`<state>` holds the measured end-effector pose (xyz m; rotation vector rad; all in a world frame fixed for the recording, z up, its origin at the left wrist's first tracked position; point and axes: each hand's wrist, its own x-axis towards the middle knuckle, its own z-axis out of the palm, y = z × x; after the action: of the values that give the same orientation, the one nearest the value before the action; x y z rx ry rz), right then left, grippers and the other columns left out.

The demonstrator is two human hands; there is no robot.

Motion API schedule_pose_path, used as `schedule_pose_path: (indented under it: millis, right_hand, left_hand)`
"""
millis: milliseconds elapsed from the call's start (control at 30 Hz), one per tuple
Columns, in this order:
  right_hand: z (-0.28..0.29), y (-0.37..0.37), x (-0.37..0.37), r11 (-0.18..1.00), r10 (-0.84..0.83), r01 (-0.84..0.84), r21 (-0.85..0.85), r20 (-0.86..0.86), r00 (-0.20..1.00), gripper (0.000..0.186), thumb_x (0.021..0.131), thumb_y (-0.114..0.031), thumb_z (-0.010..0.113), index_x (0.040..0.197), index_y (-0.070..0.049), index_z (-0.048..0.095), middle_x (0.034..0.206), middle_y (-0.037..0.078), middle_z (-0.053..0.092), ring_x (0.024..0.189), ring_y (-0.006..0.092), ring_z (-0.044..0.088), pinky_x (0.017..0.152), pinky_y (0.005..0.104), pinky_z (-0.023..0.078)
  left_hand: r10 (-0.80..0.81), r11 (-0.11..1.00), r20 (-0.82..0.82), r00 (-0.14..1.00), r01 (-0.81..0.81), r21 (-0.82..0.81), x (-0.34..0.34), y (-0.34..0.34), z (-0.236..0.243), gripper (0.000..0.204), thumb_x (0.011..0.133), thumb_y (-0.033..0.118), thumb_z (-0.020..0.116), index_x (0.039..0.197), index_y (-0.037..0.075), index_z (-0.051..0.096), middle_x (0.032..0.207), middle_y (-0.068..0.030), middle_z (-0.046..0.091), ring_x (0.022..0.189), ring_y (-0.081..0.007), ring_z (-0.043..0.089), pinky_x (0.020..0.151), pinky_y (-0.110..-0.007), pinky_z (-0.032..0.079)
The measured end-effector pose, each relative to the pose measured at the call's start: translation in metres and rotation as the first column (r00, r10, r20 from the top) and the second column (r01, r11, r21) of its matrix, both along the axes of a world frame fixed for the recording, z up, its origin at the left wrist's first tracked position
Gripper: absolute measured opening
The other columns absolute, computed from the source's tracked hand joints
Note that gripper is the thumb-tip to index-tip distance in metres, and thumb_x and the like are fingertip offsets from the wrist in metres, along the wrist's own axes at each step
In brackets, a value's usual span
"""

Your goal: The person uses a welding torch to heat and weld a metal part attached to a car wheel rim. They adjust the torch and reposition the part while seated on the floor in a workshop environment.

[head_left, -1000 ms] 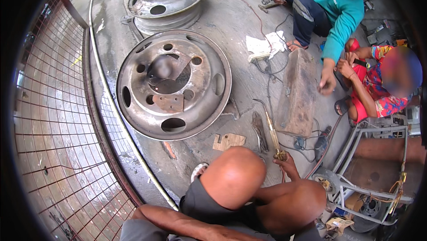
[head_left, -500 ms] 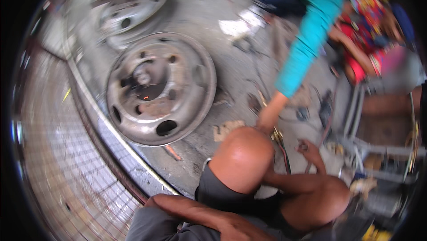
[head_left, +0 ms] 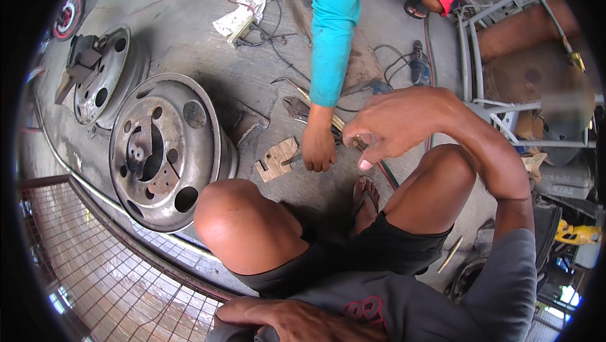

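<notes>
My right hand (head_left: 398, 124) is raised above the floor with its fingers loosely curled. A gap shows between thumb and fingers, and nothing is held. Below and beside it are a brass-coloured torch fitting (head_left: 339, 118) and red and green hoses (head_left: 386, 175). My left hand (head_left: 309, 323) lies across my shirt at the lower edge, its fingers hidden. A co-worker's hand (head_left: 319, 146), in a teal sleeve, reaches down close to my right hand. Next to it lies a notched piece of cardboard (head_left: 278, 159), with a thin dark rod end over it. Pliers-like tool jaws (head_left: 294, 107) lie nearby.
A steel wheel rim (head_left: 165, 153) stands left of my knee, with another rim (head_left: 101, 83) behind it. A wire-mesh panel (head_left: 126, 285) lies lower left. Farther off are a white cloth (head_left: 243, 17), an angle grinder (head_left: 418, 67) and a grey metal frame (head_left: 470, 58).
The view has turned, so the rims appear farther left. My right hand has risen from beside my knee to near the co-worker's hand. My left hand stays across my shirt.
</notes>
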<state>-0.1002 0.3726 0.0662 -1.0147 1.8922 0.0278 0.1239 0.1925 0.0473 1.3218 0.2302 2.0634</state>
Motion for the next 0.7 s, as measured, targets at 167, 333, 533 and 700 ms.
schedule_pose_path:
  millis: [167,333,533,700]
  right_hand:
    - [0.028,-0.024,-0.026,0.997,0.034,-0.029,-0.075,0.055,0.998,0.041,0.092,-0.038,0.074,0.107,0.001,0.073,0.093,0.018,0.075,0.091,0.0364,0.073,0.078,0.0484,0.054]
    - [0.009,-0.028,-0.037,0.964,0.244,-0.230,-0.134,0.097,0.965,0.044,0.095,-0.039,0.072,0.098,0.005,0.071,0.085,0.021,0.072,0.083,0.0371,0.072,0.070,0.0497,0.053]
    - [-0.110,-0.049,0.023,0.880,0.266,-0.431,0.200,0.545,0.795,0.054,0.094,-0.048,0.068,0.082,0.004,0.073,0.080,0.020,0.072,0.076,0.0379,0.070,0.073,0.0490,0.057]
    - [-0.220,0.006,0.039,0.951,0.179,-0.191,0.242,0.070,0.981,0.056,0.094,-0.042,0.071,0.120,0.007,0.065,0.105,0.025,0.072,0.101,0.0450,0.072,0.090,0.0532,0.057]
  left_hand:
    - [0.057,0.997,-0.020,0.998,-0.058,-0.044,-0.009,0.011,0.003,0.040,0.108,0.033,0.062,0.095,-0.004,0.069,0.097,-0.0244,0.066,0.088,-0.0420,0.062,0.080,-0.053,0.047]
    - [0.100,0.991,-0.029,0.995,-0.103,-0.086,-0.025,0.027,0.009,0.039,0.107,0.032,0.063,0.091,-0.003,0.069,0.094,-0.0225,0.065,0.085,-0.0401,0.062,0.078,-0.051,0.047]
    - [0.267,0.948,-0.032,0.963,-0.269,-0.172,-0.022,0.006,0.001,0.038,0.107,0.031,0.065,0.088,-0.001,0.069,0.090,-0.0203,0.065,0.081,-0.0377,0.062,0.075,-0.049,0.047]
    - [0.466,0.811,-0.062,0.883,-0.454,-0.370,-0.030,-0.006,-0.015,0.030,0.106,0.024,0.065,0.093,-0.002,0.072,0.085,-0.0156,0.067,0.082,-0.0328,0.066,0.074,-0.044,0.052]
